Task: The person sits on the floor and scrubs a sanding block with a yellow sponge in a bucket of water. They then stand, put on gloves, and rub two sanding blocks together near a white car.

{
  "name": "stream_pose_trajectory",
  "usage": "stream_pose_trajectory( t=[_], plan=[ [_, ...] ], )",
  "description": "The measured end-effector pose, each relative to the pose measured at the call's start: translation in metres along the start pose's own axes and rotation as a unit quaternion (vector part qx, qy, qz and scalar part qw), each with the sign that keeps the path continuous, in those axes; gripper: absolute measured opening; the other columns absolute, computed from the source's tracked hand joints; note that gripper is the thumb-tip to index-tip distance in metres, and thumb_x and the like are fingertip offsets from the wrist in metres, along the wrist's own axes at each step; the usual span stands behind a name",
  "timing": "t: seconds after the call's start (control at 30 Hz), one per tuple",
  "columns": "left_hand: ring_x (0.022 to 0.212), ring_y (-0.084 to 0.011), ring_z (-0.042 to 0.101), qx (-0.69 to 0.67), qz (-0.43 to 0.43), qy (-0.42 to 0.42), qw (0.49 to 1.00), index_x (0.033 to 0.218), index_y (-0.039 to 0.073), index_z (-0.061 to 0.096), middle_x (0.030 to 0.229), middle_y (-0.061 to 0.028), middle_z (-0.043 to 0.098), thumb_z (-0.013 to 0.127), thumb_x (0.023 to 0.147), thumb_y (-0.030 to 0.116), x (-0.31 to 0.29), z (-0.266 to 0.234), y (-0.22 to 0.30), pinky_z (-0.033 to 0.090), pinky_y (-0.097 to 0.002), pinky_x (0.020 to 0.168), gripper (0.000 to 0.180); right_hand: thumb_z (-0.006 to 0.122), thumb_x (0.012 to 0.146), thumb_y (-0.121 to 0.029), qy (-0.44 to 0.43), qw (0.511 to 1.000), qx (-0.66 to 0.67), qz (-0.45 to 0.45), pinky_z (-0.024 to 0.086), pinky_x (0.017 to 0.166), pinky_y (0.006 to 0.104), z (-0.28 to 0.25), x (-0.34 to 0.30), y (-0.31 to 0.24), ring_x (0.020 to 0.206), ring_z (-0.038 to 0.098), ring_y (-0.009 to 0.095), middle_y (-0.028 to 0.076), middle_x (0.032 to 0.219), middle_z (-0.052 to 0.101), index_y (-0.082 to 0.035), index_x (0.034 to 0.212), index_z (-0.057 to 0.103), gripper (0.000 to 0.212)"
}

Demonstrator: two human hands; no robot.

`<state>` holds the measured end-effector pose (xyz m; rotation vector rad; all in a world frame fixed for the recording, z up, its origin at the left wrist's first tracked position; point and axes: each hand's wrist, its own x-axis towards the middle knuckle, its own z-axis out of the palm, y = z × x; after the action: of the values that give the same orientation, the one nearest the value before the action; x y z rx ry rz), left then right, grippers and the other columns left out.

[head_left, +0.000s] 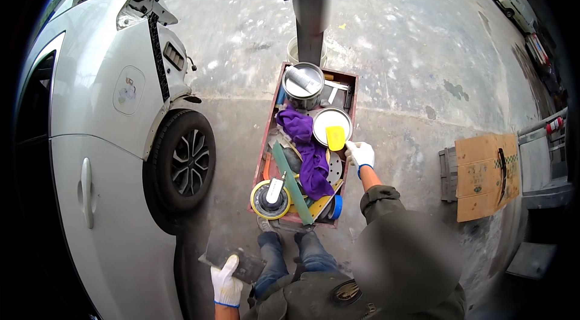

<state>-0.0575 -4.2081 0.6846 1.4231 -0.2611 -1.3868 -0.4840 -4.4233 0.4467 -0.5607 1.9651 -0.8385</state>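
Observation:
My left hand point(226, 287), in a white glove, grips a dark flat board point(246, 267), thumb on its upper face. The board is beside my legs, at the lower left. My right hand point(361, 155), gloved too, is closed at the corner of a yellow plastic spreader point(335, 137). The spreader overlaps the near rim of an open can point(329, 117) with pale contents. The can is in a red tool cart point(260, 166) before me. Whether the spreader's edge touches the contents, I cannot tell.
The cart also bears another can point(302, 101), a purple cloth point(313, 163), a green straight strip point(292, 182) and a round sander point(270, 199). A post point(310, 42) rises at its far end. A silver car point(103, 138) stands left; a cardboard box point(483, 175) sits right.

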Motion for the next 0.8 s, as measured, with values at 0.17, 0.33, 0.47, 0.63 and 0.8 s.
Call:
stream_pose_trajectory(
  t=[0.17,0.33,0.47,0.63,0.8],
  plan=[
    [0.089,-0.019,0.068,0.074,-0.088,-0.122,0.986,0.111,-0.001,0.066,0.101,-0.0072,0.069,0.075,0.083,0.0,0.031,0.03,-0.003,0.056,-0.034,0.084,0.029,0.063,0.098,-0.024,-0.114,0.966,0.23,-0.033,0.048,0.052,0.0261,0.002,-0.099,-0.01,0.058,0.057,0.009,0.008,0.084,0.068,-0.001,0.111,0.062,0.027],
    [0.089,-0.013,0.066,0.206,-0.126,-0.277,0.93,0.113,-0.002,0.069,0.104,-0.0061,0.071,0.082,0.081,0.009,0.064,0.063,-0.029,0.053,-0.0285,0.08,0.036,0.06,0.099,-0.024,-0.449,0.885,0.126,-0.01,0.057,0.075,0.0314,0.016,-0.254,-0.043,0.086,0.069,0.017,0.013,0.11,0.071,0.004,0.13,0.057,0.041],
    [0.093,-0.0138,0.066,0.27,-0.155,-0.347,0.885,0.115,-0.004,0.068,0.108,-0.0076,0.071,0.083,0.079,0.008,0.078,0.065,-0.037,0.054,-0.03,0.083,0.041,0.068,0.095,-0.019,-0.302,0.943,0.12,-0.077,0.051,0.077,0.0249,0.045,-0.299,-0.029,0.088,0.061,0.007,0.004,0.106,0.07,0.001,0.119,0.065,0.032],
    [0.1,-0.0143,0.065,0.163,-0.213,-0.397,0.878,0.122,-0.005,0.063,0.115,-0.0084,0.069,0.075,0.09,0.015,0.08,0.038,-0.029,0.052,-0.0308,0.09,0.04,0.065,0.097,-0.017,-0.232,0.937,0.259,-0.035,0.049,0.069,0.0235,0.053,-0.323,-0.028,0.078,0.06,0.006,-0.002,0.089,0.067,-0.001,0.11,0.068,0.021],
    [0.103,-0.0109,0.06,0.189,-0.124,-0.392,0.892,0.125,-0.005,0.061,0.116,-0.0053,0.068,0.065,0.099,0.021,0.09,0.015,-0.022,0.048,-0.0276,0.094,0.037,0.06,0.098,-0.009,-0.15,0.928,0.331,-0.082,0.051,0.081,0.0263,0.058,-0.328,-0.008,0.091,0.064,0.011,0.004,0.104,0.07,0.001,0.116,0.065,0.021]
  ],
)
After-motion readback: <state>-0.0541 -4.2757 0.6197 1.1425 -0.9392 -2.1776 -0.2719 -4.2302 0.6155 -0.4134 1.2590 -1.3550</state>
